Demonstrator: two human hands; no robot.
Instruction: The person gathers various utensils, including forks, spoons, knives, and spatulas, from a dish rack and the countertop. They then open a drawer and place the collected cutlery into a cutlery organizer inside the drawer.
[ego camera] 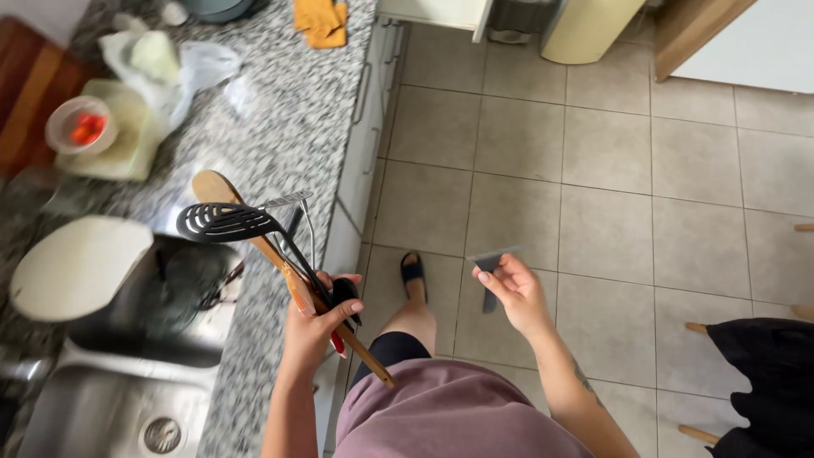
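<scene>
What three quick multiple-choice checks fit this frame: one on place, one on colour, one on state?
1. Where is the small bowl with red pieces?
A. On the floor
B. On the cutting board on the counter
C. In the sink

2. What colour is the slotted spatula's head?
A. Black
B. Yellow
C. White

3. What is the right hand doing?
A. Resting flat on the counter
B. Empty, hanging
C. Pinching a small grey tool

Key: 1 B, the bowl sits on the pale cutting board. 2 A, the slotted spatula in the left hand is black. 3 C, the right hand pinches the grey tool over the floor.
</scene>
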